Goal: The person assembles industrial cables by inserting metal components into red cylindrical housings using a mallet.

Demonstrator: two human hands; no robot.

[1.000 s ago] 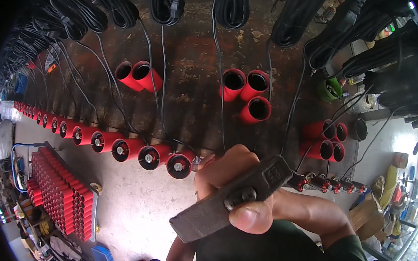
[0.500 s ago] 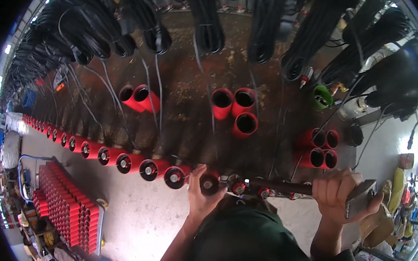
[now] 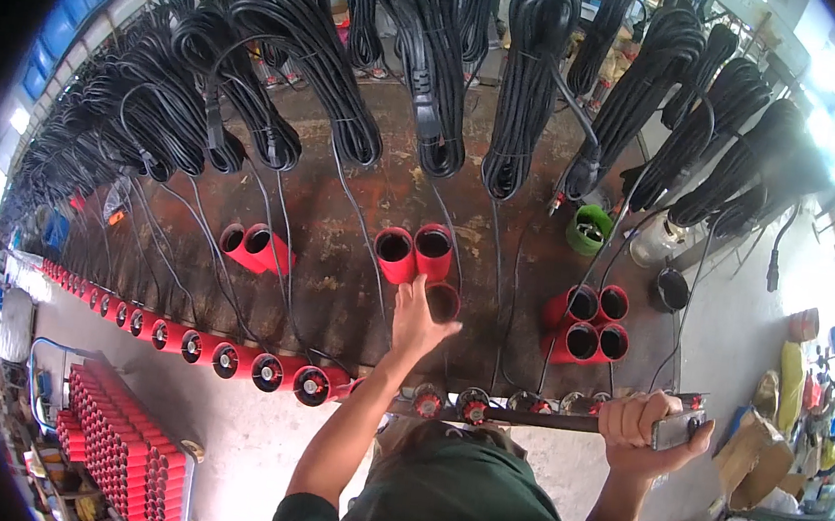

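My left hand [image 3: 418, 323] reaches over the workbench with its thumb and fingers around an open red tube [image 3: 444, 304]. Two more red tubes [image 3: 413, 257] stand just beyond it; the held tube's lower part is behind my hand. At the bench's near edge on the right, my right hand [image 3: 634, 434] is closed round a hammer [image 3: 677, 431], close to its grey metal head. The dark handle [image 3: 543, 420] points left along the edge. Beside that handle sit several round red-and-silver fittings [image 3: 473, 407], each with a cable.
A long row of red tubes with cores [image 3: 272, 372] lines the near edge leftward. Bundled black cables [image 3: 421, 80] hang over the bench [image 3: 341, 223]. Several red tubes [image 3: 581, 341], a green cup [image 3: 589, 229] and a black cup [image 3: 670, 291] stand right. Stacked red tubes [image 3: 123, 443] fill a cart.
My left hand has left a tube at the near edge and reached forward to one standing on the bench. My right hand still grips the hammer. The whole view has shifted.
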